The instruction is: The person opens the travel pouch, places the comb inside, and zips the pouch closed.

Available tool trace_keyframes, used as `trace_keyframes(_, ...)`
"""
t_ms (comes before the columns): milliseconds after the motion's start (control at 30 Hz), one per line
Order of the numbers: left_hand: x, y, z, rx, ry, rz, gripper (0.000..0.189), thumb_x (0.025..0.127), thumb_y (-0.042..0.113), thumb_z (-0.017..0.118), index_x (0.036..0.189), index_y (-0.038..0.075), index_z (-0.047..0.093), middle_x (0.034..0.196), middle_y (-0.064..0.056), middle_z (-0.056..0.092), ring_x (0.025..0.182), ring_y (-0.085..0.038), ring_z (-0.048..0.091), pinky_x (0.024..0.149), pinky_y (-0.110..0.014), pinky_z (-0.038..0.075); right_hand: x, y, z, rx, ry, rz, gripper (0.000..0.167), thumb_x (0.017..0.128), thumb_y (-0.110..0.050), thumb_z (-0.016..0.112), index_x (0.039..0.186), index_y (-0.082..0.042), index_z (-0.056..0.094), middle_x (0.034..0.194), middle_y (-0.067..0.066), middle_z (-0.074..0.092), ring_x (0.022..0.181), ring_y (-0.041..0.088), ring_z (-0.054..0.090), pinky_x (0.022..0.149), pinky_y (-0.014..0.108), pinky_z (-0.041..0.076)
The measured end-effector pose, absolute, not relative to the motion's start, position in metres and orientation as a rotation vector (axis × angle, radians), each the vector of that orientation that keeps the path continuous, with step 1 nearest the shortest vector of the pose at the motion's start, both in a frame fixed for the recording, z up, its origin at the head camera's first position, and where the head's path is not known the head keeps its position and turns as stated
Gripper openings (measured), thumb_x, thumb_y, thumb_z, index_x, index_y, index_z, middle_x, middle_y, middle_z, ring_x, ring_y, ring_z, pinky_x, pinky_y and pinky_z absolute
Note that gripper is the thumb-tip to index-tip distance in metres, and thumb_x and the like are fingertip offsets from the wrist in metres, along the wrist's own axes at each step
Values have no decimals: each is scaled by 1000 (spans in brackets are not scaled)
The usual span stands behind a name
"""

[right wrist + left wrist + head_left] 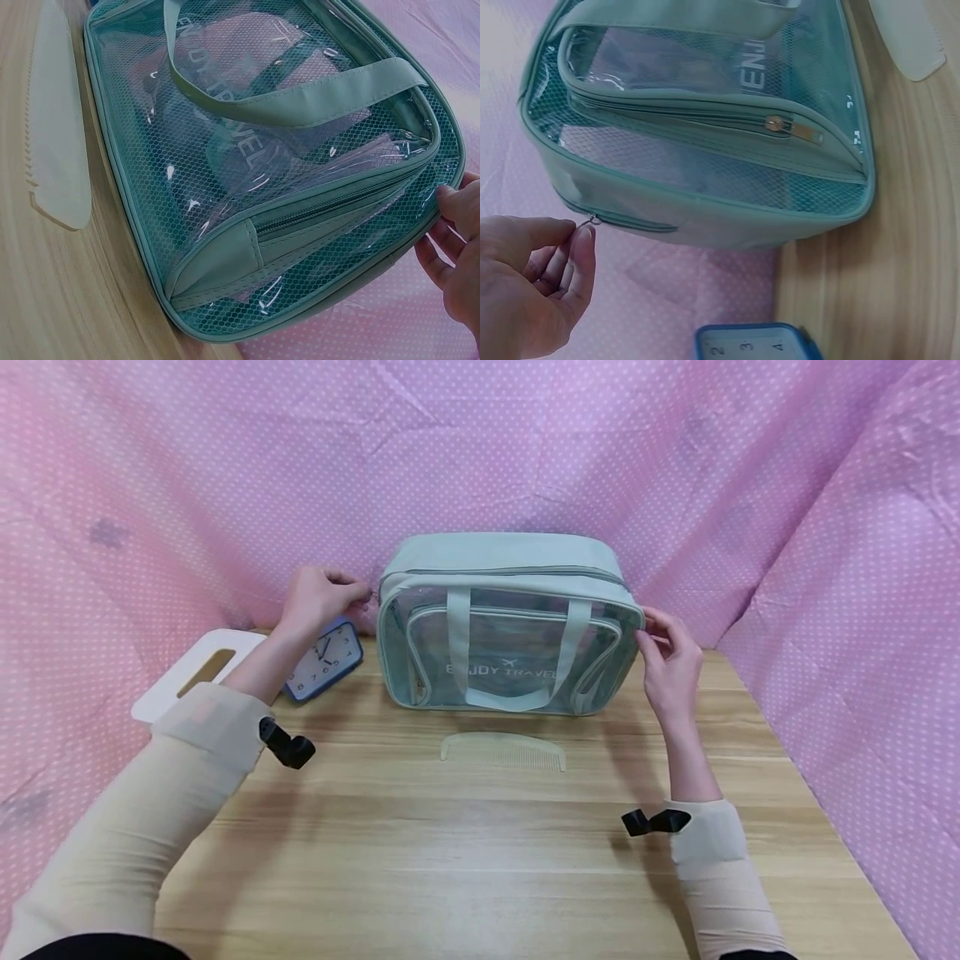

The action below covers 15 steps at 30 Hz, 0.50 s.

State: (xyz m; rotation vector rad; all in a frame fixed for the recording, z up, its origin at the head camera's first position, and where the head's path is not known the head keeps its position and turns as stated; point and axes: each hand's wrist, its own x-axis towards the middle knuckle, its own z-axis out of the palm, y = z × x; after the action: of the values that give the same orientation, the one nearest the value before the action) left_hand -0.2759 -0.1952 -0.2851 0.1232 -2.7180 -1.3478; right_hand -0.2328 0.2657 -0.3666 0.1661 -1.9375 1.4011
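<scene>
A mint-green travel bag (510, 647) with clear mesh panels, two strap handles and white lettering stands upright at the back of the table. At its left side my left hand (321, 597) pinches the small zipper pull (591, 220) of the top zipper between thumb and fingertips, as the left wrist view shows. My right hand (671, 664) holds the bag's upper right edge, thumb on the front and fingers behind. The front pocket's zipper pull (795, 129) hangs free in the left wrist view.
A pale comb (504, 752) lies on the wooden table (480, 860) before the bag. At the left, a blue clock (326, 660) and a white board with a slot (187, 652) sit partly behind my left forearm. Pink dotted cloth (487, 452) hangs behind.
</scene>
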Motion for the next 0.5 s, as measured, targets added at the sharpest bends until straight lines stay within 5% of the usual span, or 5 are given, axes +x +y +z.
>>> trace_keyframes(300,-274,-188,-259,106,-2697,-1407,32,93,22,71,115,-1,75,57,22,66,59,4,67,65,-13,55,-232,265,-366,172,-1943,1406,28,94,2,69,122,-4,74,99,-21,65,95,-2,65,84,11,54)
trace_keyframes(500,-274,-182,-247,80,-2766,-1288,29,91,26,70,111,5,78,59,22,67,62,4,67,98,-31,54,-231,266,-366,180,-1939,1412,28,95,1,69,122,-3,73,99,-22,65,95,-1,65,84,12,53)
